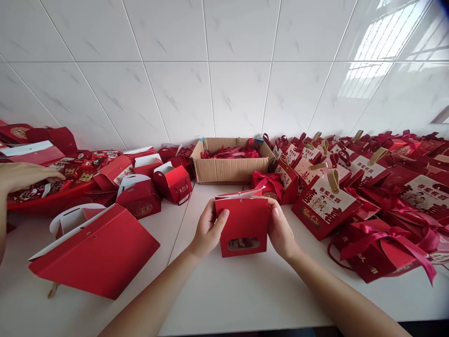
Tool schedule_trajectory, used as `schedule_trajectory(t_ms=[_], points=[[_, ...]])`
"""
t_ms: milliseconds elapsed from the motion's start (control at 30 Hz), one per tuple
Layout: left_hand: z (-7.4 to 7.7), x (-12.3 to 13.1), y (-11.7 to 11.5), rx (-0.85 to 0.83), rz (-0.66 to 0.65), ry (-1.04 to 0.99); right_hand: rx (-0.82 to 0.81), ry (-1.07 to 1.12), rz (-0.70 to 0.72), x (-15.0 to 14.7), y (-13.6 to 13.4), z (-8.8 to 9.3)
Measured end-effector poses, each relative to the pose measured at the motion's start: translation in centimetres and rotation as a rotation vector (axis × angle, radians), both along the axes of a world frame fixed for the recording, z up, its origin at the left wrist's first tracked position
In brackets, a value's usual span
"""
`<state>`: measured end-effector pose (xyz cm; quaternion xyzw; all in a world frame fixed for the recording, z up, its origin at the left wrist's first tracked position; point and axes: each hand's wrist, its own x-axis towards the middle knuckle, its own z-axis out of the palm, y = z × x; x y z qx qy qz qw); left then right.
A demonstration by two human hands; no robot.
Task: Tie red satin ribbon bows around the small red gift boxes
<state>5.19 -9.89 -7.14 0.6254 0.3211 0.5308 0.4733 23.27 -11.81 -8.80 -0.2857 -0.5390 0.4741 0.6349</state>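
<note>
A red box (242, 220) is standing upright between the hands, mid-worktop (252, 299), nearer the front edge. The left hand (209, 230) is pinching its left side, thumb across the front; the right hand (281, 230) is holding the opposite side. It is probably feeling light, its card stiff but creasable, so the side edges are offering the safest hold, clear of the window (244, 243). A carton (231, 172) is sitting by the back edge, decorated boxes (321, 203) are crowding toward the right edge, and another person's hand (31, 174) is hovering over wrapped sweets (84, 174) near the back left corner.
</note>
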Motion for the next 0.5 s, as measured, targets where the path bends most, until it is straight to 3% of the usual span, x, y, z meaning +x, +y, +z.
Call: schedule_trajectory(t_ms=[133,267,500], points=[[0.2,0.4,-0.7,-0.161,-0.176,-0.187,-0.061,0.039,-0.033,-0.4,-0.1,-0.2],[0.5,0.4,-1.1,-0.263,-0.269,-0.375,0.025,-0.018,-0.041,-0.3,-0.5,-0.4],[0.5,-0.7,-1.4,0.077,-0.3,-0.166,0.294,-0.128,-0.063,-0.3,-1.3,-1.1]])
